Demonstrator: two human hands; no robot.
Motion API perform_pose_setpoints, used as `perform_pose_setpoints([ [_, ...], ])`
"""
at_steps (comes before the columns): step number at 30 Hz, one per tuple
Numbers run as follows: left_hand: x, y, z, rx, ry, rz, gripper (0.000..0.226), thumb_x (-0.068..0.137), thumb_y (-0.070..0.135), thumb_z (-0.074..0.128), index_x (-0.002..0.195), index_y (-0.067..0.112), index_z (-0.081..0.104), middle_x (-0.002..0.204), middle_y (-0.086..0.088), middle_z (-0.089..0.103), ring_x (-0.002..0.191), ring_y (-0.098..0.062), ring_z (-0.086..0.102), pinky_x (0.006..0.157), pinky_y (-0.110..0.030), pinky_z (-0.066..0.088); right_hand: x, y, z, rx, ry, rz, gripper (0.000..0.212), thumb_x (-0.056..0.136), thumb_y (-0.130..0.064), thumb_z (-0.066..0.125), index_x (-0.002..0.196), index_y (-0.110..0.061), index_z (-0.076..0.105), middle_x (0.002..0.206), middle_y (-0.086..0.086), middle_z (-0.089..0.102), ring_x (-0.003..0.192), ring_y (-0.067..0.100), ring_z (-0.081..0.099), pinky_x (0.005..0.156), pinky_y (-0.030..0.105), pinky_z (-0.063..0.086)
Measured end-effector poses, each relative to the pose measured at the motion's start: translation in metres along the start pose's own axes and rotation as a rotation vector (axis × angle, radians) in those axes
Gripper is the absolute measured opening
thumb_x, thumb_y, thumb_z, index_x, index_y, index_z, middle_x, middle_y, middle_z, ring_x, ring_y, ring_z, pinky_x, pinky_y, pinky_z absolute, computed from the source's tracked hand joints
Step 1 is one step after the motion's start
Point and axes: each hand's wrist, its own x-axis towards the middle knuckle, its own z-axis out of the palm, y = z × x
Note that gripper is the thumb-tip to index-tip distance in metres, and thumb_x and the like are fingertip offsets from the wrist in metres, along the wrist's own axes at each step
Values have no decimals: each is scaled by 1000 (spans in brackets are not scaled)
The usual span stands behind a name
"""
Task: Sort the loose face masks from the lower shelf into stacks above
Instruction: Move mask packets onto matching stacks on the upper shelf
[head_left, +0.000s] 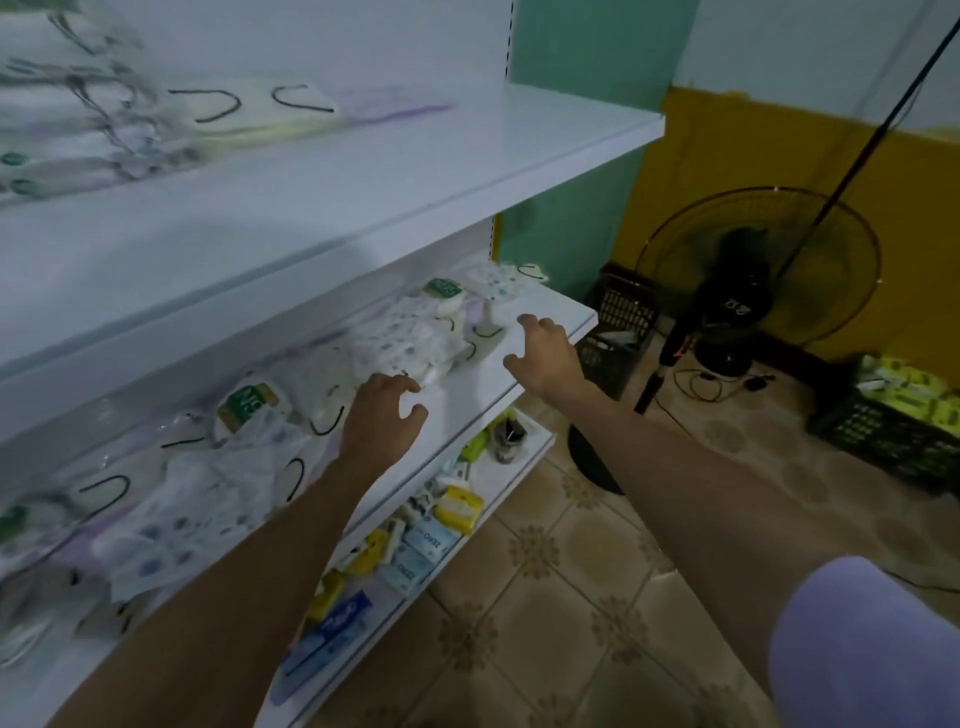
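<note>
Loose packaged face masks, white with dotted print and black ear loops, lie scattered along the lower shelf. More masks spread to the left. Stacked masks sit blurred on the upper shelf. My left hand hovers over the lower shelf, fingertips at the edge of a dotted mask packet, fingers loosely bent. My right hand reaches over the shelf's right end, fingers spread and relaxed, holding nothing.
Below, a bottom shelf holds tissue packs and small boxes. A standing fan and black crates stand on the tiled floor to the right. Another crate holds yellow-green packs.
</note>
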Motion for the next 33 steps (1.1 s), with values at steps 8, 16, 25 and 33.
perform_pose_setpoints([
  [8,49,-28,14,28,-31,-114,27,85,16,60,111,8,61,118,-15,52,108,-30,51,89,-33,40,63,11,28,45,-68,9,56,90,-24,56,138,-5,35,133,21,43,124,37,38,97,46,41],
  [16,94,-54,45,74,51,-328,31,86,20,61,114,8,60,117,-19,51,108,-34,52,90,-36,44,156,38,58,131,-148,-67,61,90,-23,58,142,-5,31,134,23,43,124,37,41,98,40,38],
  [25,155,-37,82,-118,467,-767,30,88,22,58,115,9,60,123,-18,54,109,-32,56,93,-33,43,283,60,70,28,-341,-387,61,92,-30,53,144,-7,29,136,20,43,126,34,41,100,38,39],
  [33,173,-41,114,-67,568,-857,36,86,21,59,119,9,55,120,-19,55,112,-34,52,91,-37,44,336,58,115,201,-360,-450,50,93,-28,51,135,-3,42,135,18,48,122,32,48,100,38,42],
])
